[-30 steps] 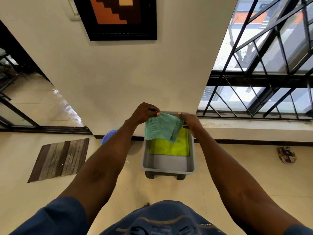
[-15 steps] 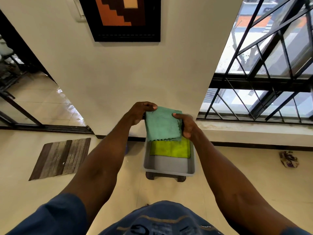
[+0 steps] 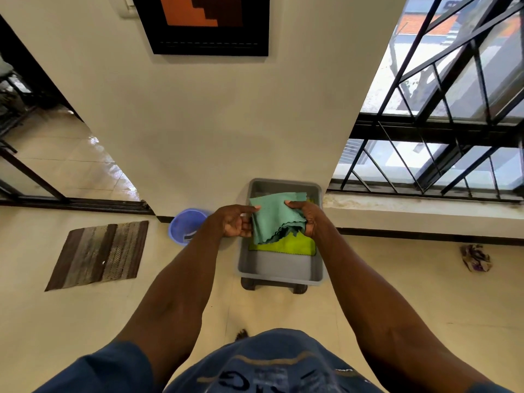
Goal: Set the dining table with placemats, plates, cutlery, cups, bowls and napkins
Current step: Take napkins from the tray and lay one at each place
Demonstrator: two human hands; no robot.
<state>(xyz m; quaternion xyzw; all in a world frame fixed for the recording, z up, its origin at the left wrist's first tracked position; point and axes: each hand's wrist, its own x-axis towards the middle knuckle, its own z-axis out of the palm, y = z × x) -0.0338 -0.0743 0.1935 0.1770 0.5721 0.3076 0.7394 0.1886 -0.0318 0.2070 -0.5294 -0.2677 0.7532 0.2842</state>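
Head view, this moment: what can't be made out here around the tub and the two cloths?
- Far part of the yellow-green cloth in the grey tub: hidden by the green cloth held above it.
- Whatever lies under the yellow-green cloth: covered.
- Right hand fingers: mostly tucked behind the green cloth.
- Stand under the tub: only two dark feet show.
- Blue bucket: partly behind the left hand and forearm.
- Dining table: not in view.
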